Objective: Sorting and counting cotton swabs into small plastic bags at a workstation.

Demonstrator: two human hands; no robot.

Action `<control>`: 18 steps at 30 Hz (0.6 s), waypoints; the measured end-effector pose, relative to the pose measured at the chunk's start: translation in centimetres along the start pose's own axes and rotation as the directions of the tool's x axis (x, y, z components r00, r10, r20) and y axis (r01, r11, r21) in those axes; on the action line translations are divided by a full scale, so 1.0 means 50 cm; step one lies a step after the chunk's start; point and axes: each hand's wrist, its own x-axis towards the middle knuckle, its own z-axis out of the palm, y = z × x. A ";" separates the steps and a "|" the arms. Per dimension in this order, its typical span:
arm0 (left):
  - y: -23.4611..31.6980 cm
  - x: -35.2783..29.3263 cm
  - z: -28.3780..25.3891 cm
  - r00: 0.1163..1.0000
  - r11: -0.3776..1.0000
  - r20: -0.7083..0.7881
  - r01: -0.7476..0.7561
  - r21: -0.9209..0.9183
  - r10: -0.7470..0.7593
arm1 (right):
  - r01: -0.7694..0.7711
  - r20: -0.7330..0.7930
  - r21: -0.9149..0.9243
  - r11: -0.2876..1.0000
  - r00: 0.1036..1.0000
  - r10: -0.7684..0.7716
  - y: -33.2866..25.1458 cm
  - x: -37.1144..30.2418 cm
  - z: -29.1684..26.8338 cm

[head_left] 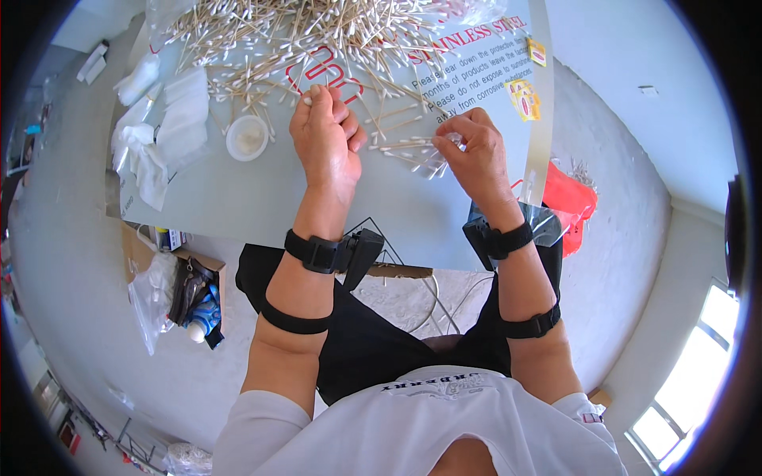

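Curled fingers close my left hand in front of the big heap of cotton swabs. A small white swab tip shows by its thumb and forefinger; the rest of what it holds is hidden. To the right, my right hand pinches thumb and forefinger together at the end of a cotton swab. Several more loose swabs lie on the sheet-covered table beneath and beside that hand. Left of my left hand stands a small round white tub with pale contents.
White plastic bags lie at the table's left. Small yellow packets lie near its right edge. A red bag hangs or stands beyond the right edge. Below left, a cardboard box holds a dark pouch and a blue bottle.
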 end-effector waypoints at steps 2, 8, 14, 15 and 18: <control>0.000 -0.002 0.000 1.000 1.000 0.011 0.012 -0.008 -0.012 | -0.003 0.038 0.001 1.000 0.999 0.003 0.004 0.006 0.003; -0.001 -0.001 -0.002 0.999 0.999 0.039 0.037 -0.006 -0.037 | 0.088 -0.100 -0.113 0.990 0.990 -0.100 -0.012 0.063 0.026; 0.002 -0.003 0.003 0.998 0.998 0.041 0.055 -0.025 -0.054 | -0.072 -0.137 0.077 0.994 0.987 0.082 0.020 0.075 0.016; 0.002 -0.004 0.005 0.997 0.998 0.046 0.056 -0.020 -0.055 | -0.074 -0.139 0.075 0.994 0.987 0.084 0.031 0.074 0.007; -0.004 -0.001 0.000 0.996 0.998 0.070 0.063 -0.017 -0.062 | -0.235 0.030 0.334 0.913 0.971 0.239 0.049 0.069 -0.011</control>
